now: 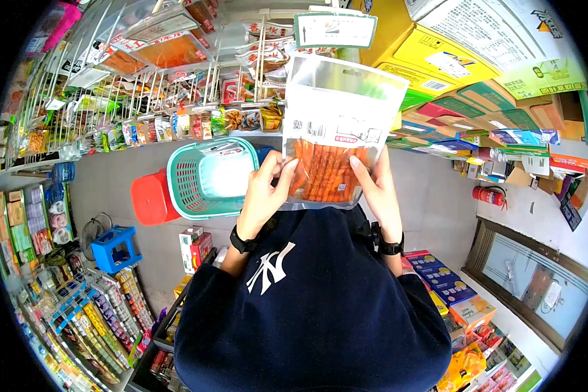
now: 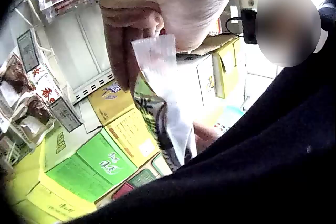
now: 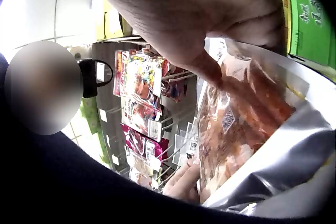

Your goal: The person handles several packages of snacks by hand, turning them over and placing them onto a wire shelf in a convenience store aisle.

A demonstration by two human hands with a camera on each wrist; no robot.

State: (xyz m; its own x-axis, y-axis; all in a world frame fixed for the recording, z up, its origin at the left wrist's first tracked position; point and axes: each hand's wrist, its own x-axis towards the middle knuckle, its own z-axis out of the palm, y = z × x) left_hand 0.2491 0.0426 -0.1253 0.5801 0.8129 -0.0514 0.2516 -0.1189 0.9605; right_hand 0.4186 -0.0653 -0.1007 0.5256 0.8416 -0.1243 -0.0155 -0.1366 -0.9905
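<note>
A clear-and-white plastic bag of reddish-brown snack sticks [image 1: 321, 171] is held upright in front of the chest, its printed white upper half standing above the food. My left hand [image 1: 260, 196] grips the bag's lower left edge, thumb on the near face. On the opposite edge, my right hand [image 1: 382, 199] pinches it with the thumb in front and the fingers mostly hidden behind. From the left wrist, the bag [image 2: 160, 103] appears nearly edge-on below the hand. The right wrist view shows the right thumb pressing the clear window of the bag [image 3: 236, 129].
A green basket [image 1: 176, 186] stands on the floor beside a red bin [image 1: 151, 199]. Wire racks of packaged snacks [image 1: 144, 85] line the far left. Stacked cartons [image 1: 438, 62] fill the far right; a fire extinguisher [image 1: 489, 195] is by the right wall.
</note>
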